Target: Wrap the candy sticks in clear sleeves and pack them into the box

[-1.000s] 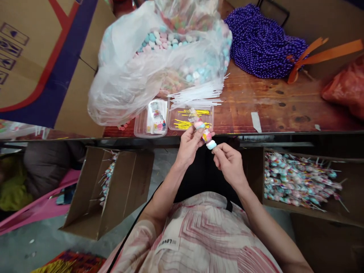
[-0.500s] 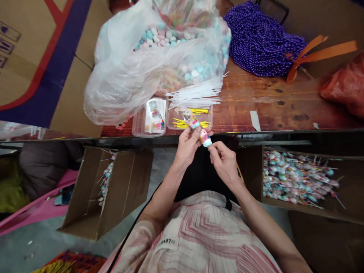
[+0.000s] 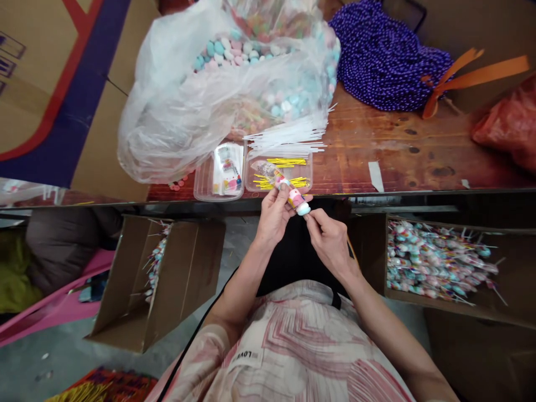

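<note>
A marshmallow-like candy skewer [image 3: 297,196] with pink, white and pale blue pieces is partly inside a clear printed wrapper. My left hand [image 3: 274,214] is closed around the wrapped part, with the wrapper's loose end slanting up past the thumb. At the bottom, by the pale blue piece, my right hand [image 3: 328,237] pinches the stick end, which its fingers mostly hide. Just beyond my hands a clear plastic tray [image 3: 311,177] contains yellow twist ties [image 3: 287,162]. Beside it, another tray [image 3: 201,184] holds a stack of printed wrappers [image 3: 228,172].
A large clear bag of pastel candies [image 3: 167,106] stands at the back, with white sticks [image 3: 288,137] before it. Purple cord [image 3: 389,61] and a red bag [image 3: 508,131] lie right. Cardboard boxes of wrapped skewers stand below the table, left [image 3: 184,279] and right [image 3: 444,262].
The candy skewer sits deeper in the wrapper, its pieces now in a closer line. My right hand has shifted slightly toward my left hand.
</note>
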